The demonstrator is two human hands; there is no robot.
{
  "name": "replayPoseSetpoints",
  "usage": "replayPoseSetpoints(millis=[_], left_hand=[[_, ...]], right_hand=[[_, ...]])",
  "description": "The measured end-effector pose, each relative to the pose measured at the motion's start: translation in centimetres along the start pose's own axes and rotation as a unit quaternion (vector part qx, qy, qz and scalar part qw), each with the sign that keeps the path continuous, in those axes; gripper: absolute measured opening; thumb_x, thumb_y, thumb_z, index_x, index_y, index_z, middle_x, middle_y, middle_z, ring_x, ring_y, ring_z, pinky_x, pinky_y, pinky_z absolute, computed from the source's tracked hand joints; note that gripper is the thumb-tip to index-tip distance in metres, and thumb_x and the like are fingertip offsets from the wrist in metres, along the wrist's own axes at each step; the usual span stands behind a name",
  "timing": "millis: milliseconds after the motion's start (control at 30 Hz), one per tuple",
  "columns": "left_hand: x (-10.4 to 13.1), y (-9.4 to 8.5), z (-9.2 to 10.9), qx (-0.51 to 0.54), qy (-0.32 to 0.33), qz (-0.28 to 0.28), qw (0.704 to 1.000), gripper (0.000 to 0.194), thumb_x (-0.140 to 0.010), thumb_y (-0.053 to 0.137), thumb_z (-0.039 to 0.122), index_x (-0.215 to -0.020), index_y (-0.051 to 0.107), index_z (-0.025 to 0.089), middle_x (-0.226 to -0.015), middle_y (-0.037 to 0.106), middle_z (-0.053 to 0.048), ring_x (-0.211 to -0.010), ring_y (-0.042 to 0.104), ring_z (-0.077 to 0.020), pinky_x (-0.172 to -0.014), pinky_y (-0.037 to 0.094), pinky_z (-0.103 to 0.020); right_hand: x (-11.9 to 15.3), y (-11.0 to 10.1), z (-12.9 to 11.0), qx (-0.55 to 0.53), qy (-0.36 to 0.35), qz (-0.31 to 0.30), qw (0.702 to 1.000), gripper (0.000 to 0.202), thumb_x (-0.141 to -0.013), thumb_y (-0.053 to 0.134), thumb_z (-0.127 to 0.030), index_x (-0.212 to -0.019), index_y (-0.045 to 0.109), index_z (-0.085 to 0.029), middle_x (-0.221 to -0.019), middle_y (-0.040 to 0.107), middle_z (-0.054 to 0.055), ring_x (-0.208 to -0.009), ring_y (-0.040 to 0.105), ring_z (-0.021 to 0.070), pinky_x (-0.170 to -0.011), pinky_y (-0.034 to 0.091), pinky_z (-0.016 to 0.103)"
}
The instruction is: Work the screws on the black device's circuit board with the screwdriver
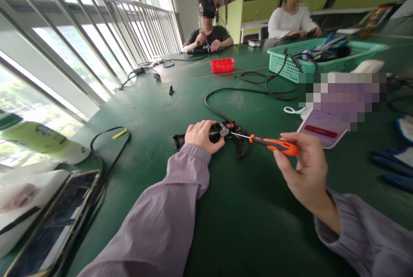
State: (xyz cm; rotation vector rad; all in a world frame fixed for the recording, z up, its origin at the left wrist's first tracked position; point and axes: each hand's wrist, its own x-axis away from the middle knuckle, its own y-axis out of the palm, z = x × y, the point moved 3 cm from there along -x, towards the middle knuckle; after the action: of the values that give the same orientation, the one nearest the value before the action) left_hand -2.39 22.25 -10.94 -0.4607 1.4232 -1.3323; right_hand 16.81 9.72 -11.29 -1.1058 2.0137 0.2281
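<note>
Here, the left hand (202,136) clamps a black corded tool (214,133), roughly nine o'clock from the right hand (308,163), which pinches an orange-and-black screwdriver (274,144) pointed at it.

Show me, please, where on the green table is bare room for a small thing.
Bare: the green table between left sleeve and right sleeve; also the patch between the black cord at left and the left hand. Crowded: the right side, with phone, blue gloves and green basket, and around the black device and screwdriver.
</note>
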Motion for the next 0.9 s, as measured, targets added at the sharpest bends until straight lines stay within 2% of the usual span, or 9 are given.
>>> replayPoseSetpoints(millis=[67, 233, 333, 400, 500, 567, 700, 833, 900], left_hand=[[0.0, 0.09, -0.04, 0.0, 0.001, -0.003, 1.0, 0.043, -0.063, 0.058, 0.042, -0.101, 0.057, 0.023, -0.099, 0.065, -0.002, -0.092, 0.06, -0.0214, -0.085, 0.04, -0.034], [0.03, 0.15, -0.02, -0.005, 0.003, -0.007, 1.0, 0.043, -0.065, 0.057, 0.043, -0.103, 0.057, 0.022, -0.099, 0.065, -0.003, -0.092, 0.06, -0.0217, -0.084, 0.041, -0.035], [0.04, 0.14, 0.0, -0.008, 0.004, -0.006, 1.0, 0.043, -0.066, 0.057, 0.043, -0.104, 0.057, 0.022, -0.099, 0.065, -0.002, -0.092, 0.06, -0.0215, -0.084, 0.041, -0.034], [0.03, 0.15, 0.0, -0.01, 0.005, -0.005, 1.0, 0.043, -0.066, 0.057, 0.043, -0.104, 0.058, 0.022, -0.099, 0.065, -0.002, -0.092, 0.06, -0.0215, -0.084, 0.041, -0.034], [0.0, 0.2, 0.0, -0.011, 0.005, -0.009, 1.0, 0.043, -0.066, 0.057, 0.043, -0.104, 0.057, 0.023, -0.099, 0.065, -0.001, -0.091, 0.06, -0.0214, -0.084, 0.041, -0.035], [-0.02, 0.23, 0.01, -0.01, 0.006, -0.015, 1.0, 0.043, -0.066, 0.056, 0.043, -0.104, 0.057, 0.023, -0.099, 0.065, -0.001, -0.092, 0.06, -0.0213, -0.084, 0.041, -0.035], [-0.06, 0.24, -0.01, -0.006, 0.006, -0.025, 1.0, 0.044, -0.066, 0.056, 0.044, -0.105, 0.056, 0.023, -0.1, 0.064, -0.001, -0.093, 0.06, -0.0213, -0.084, 0.041, -0.035], [-0.09, 0.2, -0.09, -0.002, -0.003, -0.026, 1.0, 0.043, -0.067, 0.057, 0.043, -0.105, 0.057, 0.023, -0.1, 0.065, -0.001, -0.093, 0.06, -0.0209, -0.084, 0.041, -0.033], [-0.1, 0.16, -0.1, 0.0, -0.005, -0.023, 1.0, 0.042, -0.067, 0.056, 0.043, -0.104, 0.058, 0.023, -0.1, 0.065, -0.001, -0.093, 0.06, -0.0205, -0.084, 0.042, -0.033]], right_hand=[[0.0, -0.05, 0.05, -0.008, -0.004, 0.008, 1.0, 0.033, -0.073, 0.063, -0.018, -0.104, 0.052, -0.023, -0.097, 0.055, 0.005, -0.088, 0.057, 0.0183, -0.078, 0.049, 0.036], [0.11, 0.18, 0.33, 0.004, 0.02, -0.035, 0.999, 0.022, -0.076, 0.06, -0.018, -0.096, 0.055, -0.023, -0.089, 0.057, 0.002, -0.073, 0.057, 0.0133, -0.064, 0.049, 0.027], [0.05, 0.07, 0.3, -0.011, 0.011, -0.001, 1.0, 0.032, -0.074, 0.062, -0.017, -0.104, 0.053, -0.023, -0.097, 0.055, 0.004, -0.087, 0.057, 0.0171, -0.077, 0.049, 0.034], [-0.02, 0.06, 0.18, -0.011, 0.01, 0.003, 1.0, 0.034, -0.073, 0.063, -0.017, -0.104, 0.052, -0.023, -0.098, 0.055, 0.005, -0.089, 0.057, 0.0178, -0.079, 0.048, 0.035], [-0.11, 0.2, 0.0, 0.011, 0.023, -0.03, 0.999, 0.02, -0.076, 0.061, -0.02, -0.095, 0.055, -0.022, -0.09, 0.056, 0.002, -0.074, 0.058, 0.0129, -0.066, 0.05, 0.028], [-0.14, 0.23, 0.05, 0.009, 0.036, -0.038, 0.999, 0.018, -0.077, 0.06, -0.02, -0.094, 0.054, -0.022, -0.089, 0.056, 0.002, -0.07, 0.058, 0.0112, -0.063, 0.049, 0.026], [-0.14, 0.03, 0.3, -0.021, 0.032, 0.007, 0.999, 0.031, -0.074, 0.062, -0.019, -0.103, 0.052, -0.022, -0.099, 0.056, 0.004, -0.088, 0.059, 0.0163, -0.077, 0.049, 0.032], [-0.05, 0.23, 0.58, -0.003, 0.06, -0.031, 0.998, 0.019, -0.077, 0.059, -0.021, -0.096, 0.054, -0.022, -0.088, 0.057, 0.002, -0.067, 0.059, 0.0127, -0.061, 0.049, 0.029], [-0.04, 0.24, 0.56, -0.006, 0.063, -0.033, 0.997, 0.02, -0.077, 0.059, -0.022, -0.096, 0.054, -0.022, -0.087, 0.057, 0.002, -0.066, 0.058, 0.0125, -0.06, 0.049, 0.028]])
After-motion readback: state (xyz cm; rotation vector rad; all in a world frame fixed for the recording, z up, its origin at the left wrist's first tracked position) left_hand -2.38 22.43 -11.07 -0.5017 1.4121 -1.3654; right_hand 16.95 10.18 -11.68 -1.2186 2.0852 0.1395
